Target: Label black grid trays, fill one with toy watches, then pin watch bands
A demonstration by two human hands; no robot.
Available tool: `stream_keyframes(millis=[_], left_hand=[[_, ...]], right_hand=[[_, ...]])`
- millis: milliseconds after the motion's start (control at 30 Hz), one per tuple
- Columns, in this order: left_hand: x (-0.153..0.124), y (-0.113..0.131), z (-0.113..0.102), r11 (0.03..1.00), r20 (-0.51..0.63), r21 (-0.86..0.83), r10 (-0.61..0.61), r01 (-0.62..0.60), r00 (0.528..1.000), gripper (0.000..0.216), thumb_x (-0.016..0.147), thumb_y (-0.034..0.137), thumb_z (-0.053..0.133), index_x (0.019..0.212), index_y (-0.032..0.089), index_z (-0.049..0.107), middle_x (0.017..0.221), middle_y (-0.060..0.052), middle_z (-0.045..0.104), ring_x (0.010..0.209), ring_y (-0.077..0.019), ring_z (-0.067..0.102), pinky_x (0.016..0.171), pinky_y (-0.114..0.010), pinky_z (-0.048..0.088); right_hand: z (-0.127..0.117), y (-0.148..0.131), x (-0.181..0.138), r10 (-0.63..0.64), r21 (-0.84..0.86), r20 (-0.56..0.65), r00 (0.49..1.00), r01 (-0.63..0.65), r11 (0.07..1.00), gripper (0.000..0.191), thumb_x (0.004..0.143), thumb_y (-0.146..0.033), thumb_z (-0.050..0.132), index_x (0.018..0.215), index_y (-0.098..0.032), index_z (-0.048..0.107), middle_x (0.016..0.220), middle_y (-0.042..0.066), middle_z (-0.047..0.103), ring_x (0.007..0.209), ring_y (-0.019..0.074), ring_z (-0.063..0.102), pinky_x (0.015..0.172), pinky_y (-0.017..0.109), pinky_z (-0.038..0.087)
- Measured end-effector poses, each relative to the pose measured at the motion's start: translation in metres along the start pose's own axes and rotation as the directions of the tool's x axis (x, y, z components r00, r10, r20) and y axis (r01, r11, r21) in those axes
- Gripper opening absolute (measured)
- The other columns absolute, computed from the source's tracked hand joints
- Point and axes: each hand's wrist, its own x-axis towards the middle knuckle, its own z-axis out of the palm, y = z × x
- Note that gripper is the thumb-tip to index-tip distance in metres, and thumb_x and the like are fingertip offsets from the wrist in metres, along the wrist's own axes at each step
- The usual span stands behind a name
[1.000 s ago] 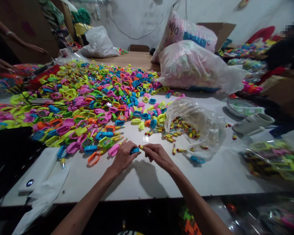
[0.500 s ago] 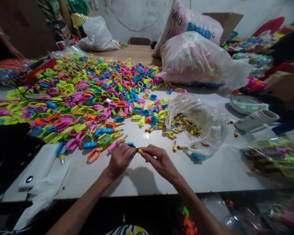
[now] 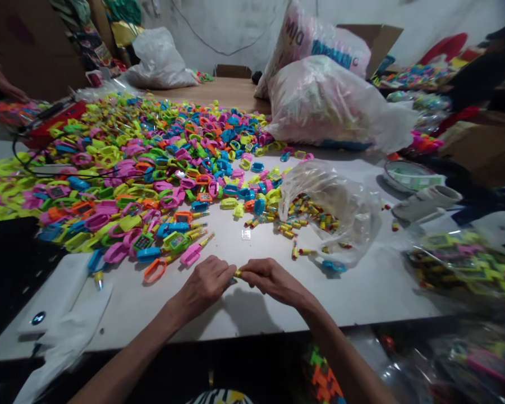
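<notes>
Over the near part of the white table [image 3: 340, 303], my two hands meet. The fingers of my left hand [image 3: 206, 280] are closed around a blue toy watch [image 3: 233, 281]; only a small blue piece shows beneath the fingertips. Between thumb and fingers, my right hand [image 3: 273, 278] pinches a small yellow tube [image 3: 237, 273], its end against the watch in my left hand. How far the two parts fit together is hidden. Left of my hands lie a pink toy watch [image 3: 191, 255] with a tube attached and an orange toy watch [image 3: 154, 271].
A big heap of coloured toy watches [image 3: 130, 168] covers the left side. An open clear bag [image 3: 357, 205] spills yellow-red tubes. Large stuffed sacks [image 3: 320, 106] stand behind. At right are a bowl [image 3: 412, 177] and a filled clear bag [image 3: 467, 258]. Another person's hand [image 3: 12, 90] is far left.
Both hands have come slightly nearer the table's front edge. My left fingers now cover most of the blue toy watch, and the tube shows less. The view has shifted a little.
</notes>
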Motion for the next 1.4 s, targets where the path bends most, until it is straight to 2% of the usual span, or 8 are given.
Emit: stream_keyframes(millis=[233, 367, 467, 567, 767, 1000, 1233, 1400], left_hand=[[-0.011, 0.004, -0.004, 0.991, 0.199, -0.121, -0.032, 0.057, 0.979, 0.012, 0.084, 0.01, 0.045, 0.077, 0.016, 0.051, 0.067, 0.0, 0.052, 0.062, -0.014, 0.049, 0.078, -0.035, 0.041], [-0.007, -0.025, -0.021, 0.957, 0.321, 0.141, -0.286, 0.253, 0.903, 0.008, 0.077, 0.012, 0.055, 0.083, 0.016, 0.058, 0.087, -0.008, 0.059, 0.084, -0.0232, 0.056, 0.086, -0.044, 0.037], [0.017, -0.051, -0.015, 0.868, 0.269, 0.29, -0.478, 0.403, 0.836, 0.027, 0.077, 0.021, 0.06, 0.104, 0.016, 0.057, 0.113, -0.014, 0.056, 0.104, -0.0303, 0.051, 0.09, -0.049, 0.033], [0.056, -0.067, 0.017, 0.827, 0.253, 0.215, -0.561, 0.519, 0.788, 0.032, 0.082, 0.032, 0.055, 0.11, 0.016, 0.054, 0.114, -0.013, 0.056, 0.106, -0.029, 0.05, 0.092, -0.048, 0.032], [0.109, -0.081, 0.083, 0.705, 0.128, 0.0, -0.704, 0.709, 0.699, 0.016, 0.079, 0.021, 0.053, 0.094, 0.014, 0.057, 0.109, -0.015, 0.057, 0.109, -0.0295, 0.048, 0.094, -0.045, 0.034], [0.076, -0.07, 0.048, 0.69, 0.029, -0.298, -0.684, 0.66, 0.729, 0.009, 0.067, 0.012, 0.051, 0.074, 0.017, 0.05, 0.107, -0.009, 0.058, 0.101, -0.02, 0.054, 0.085, -0.03, 0.043], [0.034, -0.032, 0.012, -0.221, 0.371, -0.872, -0.879, 0.437, 0.298, 0.01, 0.062, 0.025, 0.053, 0.067, 0.018, 0.048, 0.057, 0.003, 0.053, 0.053, -0.0136, 0.053, 0.052, -0.025, 0.041], [0.027, -0.017, 0.005, -0.286, 0.433, -0.861, -0.845, 0.421, 0.313, 0.006, 0.055, 0.02, 0.051, 0.056, 0.018, 0.044, 0.049, 0.006, 0.04, 0.044, -0.0079, 0.037, 0.046, -0.021, 0.035]], right_hand=[[-0.004, 0.021, 0.019, 0.108, 0.118, 0.334, 0.936, -0.156, 0.981, 0.036, 0.081, -0.042, 0.054, 0.065, -0.011, 0.06, 0.052, -0.004, 0.045, 0.046, 0.0058, 0.037, 0.044, 0.018, 0.029], [-0.027, 0.032, 0.041, 0.14, -0.097, -0.09, 0.986, -0.149, 0.984, 0.03, 0.086, -0.037, 0.049, 0.091, -0.012, 0.065, 0.074, 0.004, 0.059, 0.062, 0.0125, 0.054, 0.056, 0.022, 0.042], [-0.05, 0.041, 0.063, 0.04, -0.55, -0.449, 0.893, -0.312, 0.775, 0.024, 0.083, -0.019, 0.05, 0.104, -0.017, 0.063, 0.103, 0.009, 0.059, 0.087, 0.0188, 0.057, 0.07, 0.027, 0.043], [-0.057, 0.047, 0.082, 0.011, -0.77, -0.435, 0.9, -0.378, 0.514, 0.024, 0.084, -0.013, 0.045, 0.097, -0.018, 0.064, 0.109, 0.01, 0.057, 0.095, 0.0225, 0.055, 0.072, 0.029, 0.042], [-0.045, 0.053, 0.088, 0.02, -0.8, -0.444, 0.896, -0.407, 0.44, 0.023, 0.088, -0.016, 0.04, 0.098, -0.018, 0.061, 0.103, 0.011, 0.058, 0.094, 0.0218, 0.054, 0.071, 0.029, 0.04], [-0.045, 0.063, 0.074, 0.03, -0.762, -0.507, 0.862, -0.463, 0.453, 0.023, 0.086, -0.014, 0.041, 0.088, -0.016, 0.063, 0.103, 0.011, 0.058, 0.096, 0.0225, 0.051, 0.072, 0.03, 0.037], [-0.037, 0.059, 0.068, -0.073, -0.733, -0.527, 0.847, -0.41, 0.542, 0.021, 0.087, -0.016, 0.043, 0.085, -0.016, 0.064, 0.099, 0.01, 0.061, 0.095, 0.0222, 0.051, 0.077, 0.032, 0.038], [-0.013, 0.031, 0.054, -0.027, -0.104, -0.48, 0.877, -0.026, 0.994, 0.025, 0.085, -0.033, 0.049, 0.094, -0.016, 0.065, 0.071, 0.002, 0.06, 0.058, 0.0124, 0.053, 0.056, 0.024, 0.042]])
